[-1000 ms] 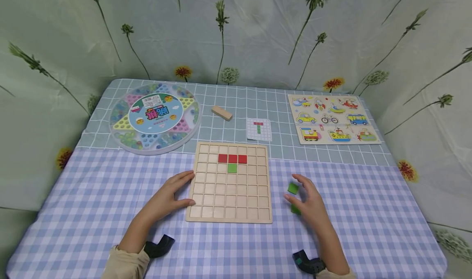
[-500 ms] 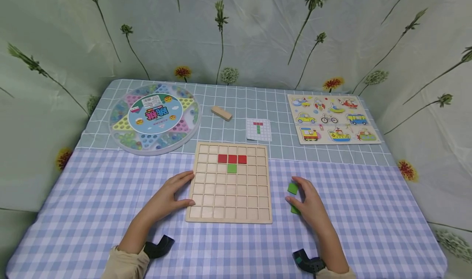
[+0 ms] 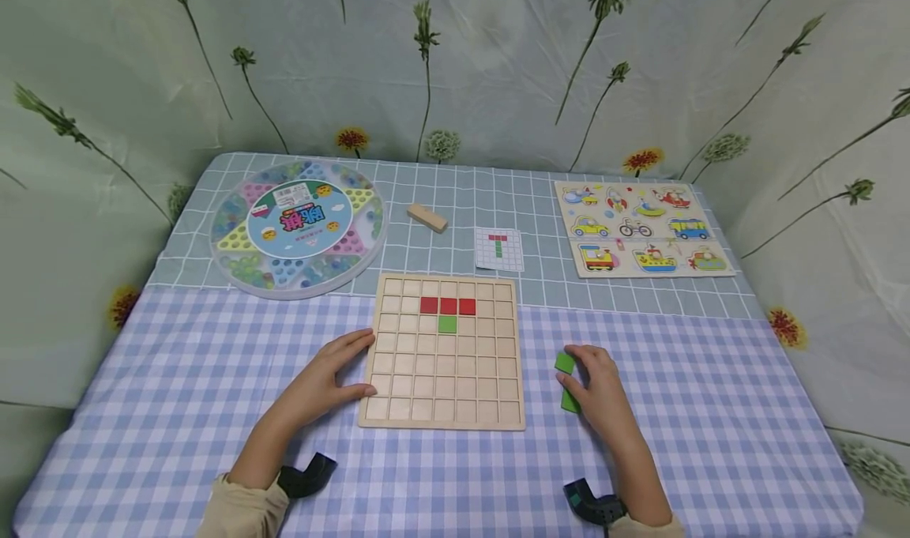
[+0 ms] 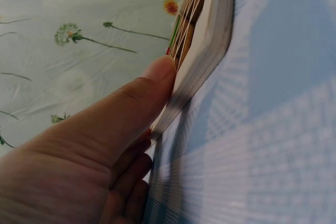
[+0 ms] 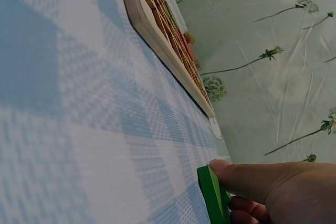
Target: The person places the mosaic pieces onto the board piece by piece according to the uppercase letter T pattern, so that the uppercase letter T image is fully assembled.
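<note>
A wooden grid board [image 3: 436, 388] lies on the checked cloth, with three red tiles [image 3: 448, 306] in a row and one green tile [image 3: 447, 325] below the middle one. At its left edge my left hand [image 3: 327, 376] rests with fingers and thumb spread, the thumb against the rim in the left wrist view. To the right of the board, my right hand [image 3: 600, 392] pinches a loose green tile [image 3: 564, 362] between thumb and forefinger. A further green tile [image 3: 569, 402] lies just in front of it, close by the thumb, partly covered by the hand.
Behind the board lie a pattern card [image 3: 499, 250] showing a red and green T and a small wooden block [image 3: 427, 218]. A round Chinese checkers set [image 3: 298, 230] stands back left, a wooden vehicle puzzle [image 3: 643, 230] back right. A flowered curtain [image 3: 490, 64] hangs behind.
My right thumb and forefinger have drawn together around the farther loose green tile, and the hand has shifted slightly. My left hand and the board stay still.
</note>
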Available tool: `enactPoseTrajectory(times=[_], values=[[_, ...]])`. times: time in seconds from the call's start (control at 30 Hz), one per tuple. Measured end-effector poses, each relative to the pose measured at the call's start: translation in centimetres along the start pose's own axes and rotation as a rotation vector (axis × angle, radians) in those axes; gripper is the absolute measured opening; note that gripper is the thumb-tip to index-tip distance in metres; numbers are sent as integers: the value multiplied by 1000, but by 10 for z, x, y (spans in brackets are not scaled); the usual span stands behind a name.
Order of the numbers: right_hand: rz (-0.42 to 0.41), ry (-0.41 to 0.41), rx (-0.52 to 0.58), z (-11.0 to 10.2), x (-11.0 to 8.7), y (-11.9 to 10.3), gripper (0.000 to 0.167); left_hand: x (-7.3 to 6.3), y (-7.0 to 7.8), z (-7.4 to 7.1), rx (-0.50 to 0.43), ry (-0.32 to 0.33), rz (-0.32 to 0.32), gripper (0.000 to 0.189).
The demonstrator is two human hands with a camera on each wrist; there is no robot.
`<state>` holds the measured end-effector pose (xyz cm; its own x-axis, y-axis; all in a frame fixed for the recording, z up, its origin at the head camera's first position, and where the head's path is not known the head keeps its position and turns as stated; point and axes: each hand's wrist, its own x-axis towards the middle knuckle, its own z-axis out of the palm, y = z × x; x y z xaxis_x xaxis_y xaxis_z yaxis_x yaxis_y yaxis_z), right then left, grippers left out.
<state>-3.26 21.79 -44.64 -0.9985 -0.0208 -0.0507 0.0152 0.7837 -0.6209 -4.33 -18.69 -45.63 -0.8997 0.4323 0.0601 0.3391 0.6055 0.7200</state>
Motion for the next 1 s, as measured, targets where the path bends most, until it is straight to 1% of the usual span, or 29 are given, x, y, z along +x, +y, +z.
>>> enactPoseTrajectory(times=[0.17,0.37,0.47,0.53,0.6,0.67,0.73,0.8,0.83,0.9,0.97,1.0], values=[[5,9,1,-1,0,-1,36,0,-1,1,3,10,9,77],[19,9,-5,-1,0,-3,30,0,-2,1,-3,2,3,77],[6,20,-5,-2,-1,-6,30,0,-1,0,-5,-3,-7,78],[-24,46,5,-3,-3,-9,31,0,-1,0,-3,-2,-7,78],[-78,90,32,-5,-5,-13,31,0,0,0,-2,-1,-4,78],[-170,143,53,-5,-5,-20,33,0,0,1,4,4,4,78],[-283,183,83,-5,-3,-29,34,0,0,1,7,7,9,78],[-402,202,114,-3,1,-41,35,0,0,1,9,6,8,78],[-454,201,123,-2,3,-47,35,0,0,1,11,7,9,78],[-526,170,164,3,7,-61,35,0,0,1,6,6,6,78],[-574,131,194,11,12,-73,34,0,-1,0,5,6,5,78],[-580,106,208,16,15,-79,33,0,-1,0,3,8,7,78]])
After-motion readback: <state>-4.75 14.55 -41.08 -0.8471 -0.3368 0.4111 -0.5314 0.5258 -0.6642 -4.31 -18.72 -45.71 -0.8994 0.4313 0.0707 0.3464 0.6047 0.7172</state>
